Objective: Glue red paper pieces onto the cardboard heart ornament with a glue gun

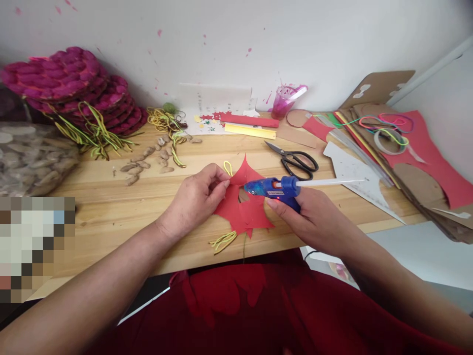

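Observation:
My left hand (pixel 197 197) pinches the upper left edge of a red star-shaped paper cut-out (pixel 246 212) that lies on the wooden table (pixel 111 207), with a small yellow cord loop (pixel 228 167) at my fingertips. My right hand (pixel 310 217) grips a blue hot glue gun (pixel 275 188). Its nozzle points left over the middle of the red paper, and a white glue stick (pixel 332 182) juts out of its back to the right. A bundle of yellow cord (pixel 223 241) lies by the paper's lower edge.
Black scissors (pixel 295 160) lie just behind the glue gun. Peanut shells (pixel 148 162), yellow-green cords (pixel 92 133) and stacked magenta pieces (pixel 74 88) sit at back left. Cardboard (pixel 417 182), red paper, a tape roll (pixel 390 141) and a white set square (pixel 354 177) crowd the right. A pink cup (pixel 284 101) stands by the wall.

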### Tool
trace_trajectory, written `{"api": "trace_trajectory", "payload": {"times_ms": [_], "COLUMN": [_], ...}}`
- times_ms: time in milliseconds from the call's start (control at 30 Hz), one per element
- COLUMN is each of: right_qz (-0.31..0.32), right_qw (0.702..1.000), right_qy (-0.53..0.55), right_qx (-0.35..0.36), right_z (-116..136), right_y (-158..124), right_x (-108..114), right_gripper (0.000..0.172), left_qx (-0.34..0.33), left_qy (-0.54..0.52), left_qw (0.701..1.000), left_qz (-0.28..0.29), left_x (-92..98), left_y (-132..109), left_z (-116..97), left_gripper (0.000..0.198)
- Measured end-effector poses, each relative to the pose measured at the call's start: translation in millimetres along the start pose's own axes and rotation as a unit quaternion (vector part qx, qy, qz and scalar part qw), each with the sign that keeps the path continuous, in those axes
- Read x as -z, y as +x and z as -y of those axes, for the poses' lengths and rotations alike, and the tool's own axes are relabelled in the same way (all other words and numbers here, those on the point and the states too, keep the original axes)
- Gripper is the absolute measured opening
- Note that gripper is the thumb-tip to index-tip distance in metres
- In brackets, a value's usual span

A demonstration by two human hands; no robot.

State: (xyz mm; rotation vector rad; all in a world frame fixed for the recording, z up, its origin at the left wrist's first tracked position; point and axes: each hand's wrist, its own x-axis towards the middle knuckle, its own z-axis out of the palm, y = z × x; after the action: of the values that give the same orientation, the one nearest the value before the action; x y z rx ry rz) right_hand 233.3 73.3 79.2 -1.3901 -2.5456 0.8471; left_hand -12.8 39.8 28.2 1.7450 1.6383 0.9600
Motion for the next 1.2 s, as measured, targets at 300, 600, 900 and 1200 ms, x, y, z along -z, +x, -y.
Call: {"api": "trace_trajectory", "payload": {"times_ms": [300, 600, 900, 1200], "right_qz": [0.034, 0.048, 0.053, 0.059], "right_qw": [0.999, 0.999, 0.998, 0.998], "right_qy": [0.003, -0.009, -0.012, -0.026], "right_qx": [-0.012, -0.011, -0.012, -0.011], "right_z": [3, 5, 6, 7], "right_y": [-8, -10, -9, -13], "right_x": [1, 2, 1, 3], "right_gripper": [0.045, 0.046, 0.045, 0.046], "left_qx": [-0.018, -0.041, -0.048, -0.059], "left_qy": [0.013, 0.035, 0.054, 0.076], "left_qw": [1.000, 0.999, 0.997, 0.995], "left_qz": [0.000, -0.003, 0.003, 0.002], "left_x": [0.2, -1.8, -3.3, -3.9], "left_y": [-1, -6, -8, -8], "left_z": [2, -2, -1, 0], "left_gripper": [0.006, 0.008, 0.008, 0.009]}}
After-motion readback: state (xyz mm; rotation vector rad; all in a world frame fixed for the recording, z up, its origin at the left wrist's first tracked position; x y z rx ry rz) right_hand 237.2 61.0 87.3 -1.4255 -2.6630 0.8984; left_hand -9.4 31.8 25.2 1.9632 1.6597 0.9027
